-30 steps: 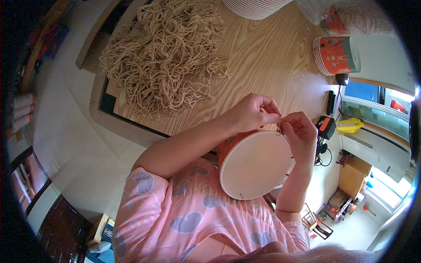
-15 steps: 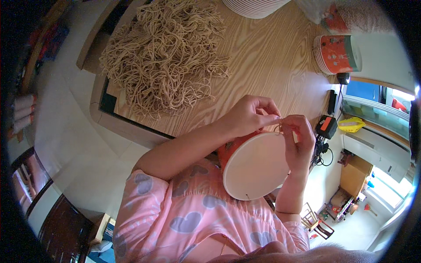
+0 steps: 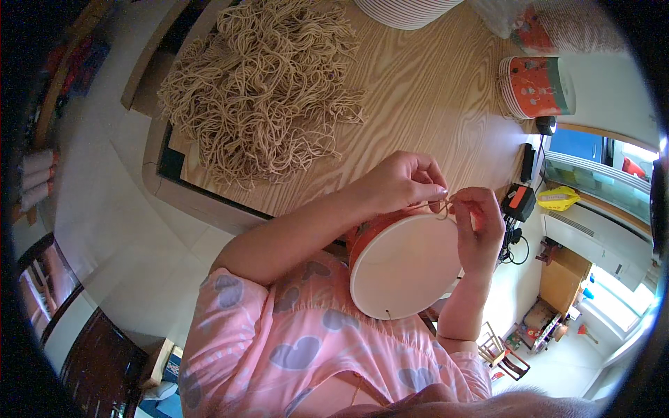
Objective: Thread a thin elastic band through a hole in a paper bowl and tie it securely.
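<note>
A red paper bucket with a white inside (image 3: 406, 268) rests tilted against my lap, its round mouth facing up toward me. A thin tan cord (image 3: 444, 207) is at its upper rim, and a small dark bit of cord shows at the lower rim. My left hand (image 3: 411, 182) pinches the cord between thumb and forefinger above the rim. Close beside it, my right hand (image 3: 479, 226) is closed, thumb against forefinger, on the same cord, which bends in a small loop between the two hands.
A big heap of tan cords (image 3: 261, 90) covers the left of the wooden table (image 3: 425, 90). Stacked red and green paper buckets (image 3: 536, 86) stand at the right, with a white stack (image 3: 406, 10) at the far edge. A black box (image 3: 517, 202) with cables lies near the table's right edge.
My right hand has shifted slightly right and down, away from the left fingertips. More of the cord loop shows between them, and the bucket has tipped a little to the left.
</note>
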`<move>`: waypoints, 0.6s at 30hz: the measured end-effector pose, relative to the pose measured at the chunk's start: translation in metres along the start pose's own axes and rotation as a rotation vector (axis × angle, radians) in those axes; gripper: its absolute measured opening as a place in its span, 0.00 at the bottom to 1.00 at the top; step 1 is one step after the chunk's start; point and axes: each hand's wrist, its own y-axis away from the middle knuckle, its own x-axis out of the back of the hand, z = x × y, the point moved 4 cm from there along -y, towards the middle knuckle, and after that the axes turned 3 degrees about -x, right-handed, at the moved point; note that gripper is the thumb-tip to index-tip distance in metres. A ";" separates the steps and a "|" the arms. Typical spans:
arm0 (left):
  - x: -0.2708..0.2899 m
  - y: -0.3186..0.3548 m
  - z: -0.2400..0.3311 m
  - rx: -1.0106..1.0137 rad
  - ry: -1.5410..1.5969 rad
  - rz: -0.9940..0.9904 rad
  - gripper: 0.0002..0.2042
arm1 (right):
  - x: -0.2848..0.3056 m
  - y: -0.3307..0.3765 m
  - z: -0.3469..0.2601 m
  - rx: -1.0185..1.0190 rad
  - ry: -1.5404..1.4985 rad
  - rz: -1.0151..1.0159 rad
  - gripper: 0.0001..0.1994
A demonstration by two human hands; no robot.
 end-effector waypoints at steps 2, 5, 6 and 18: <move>-0.001 -0.003 -0.003 -0.027 -0.105 -0.082 0.05 | 0.000 0.000 -0.002 0.061 0.071 0.042 0.04; 0.001 -0.006 -0.009 -0.010 -0.069 -0.058 0.05 | 0.000 -0.001 -0.004 0.163 0.132 0.075 0.04; 0.000 -0.007 -0.010 -0.009 -0.069 -0.058 0.05 | 0.000 -0.002 -0.005 0.173 0.147 0.069 0.04; -0.008 0.007 0.003 -0.153 -0.328 0.031 0.06 | 0.010 0.010 0.003 -0.086 0.085 0.129 0.01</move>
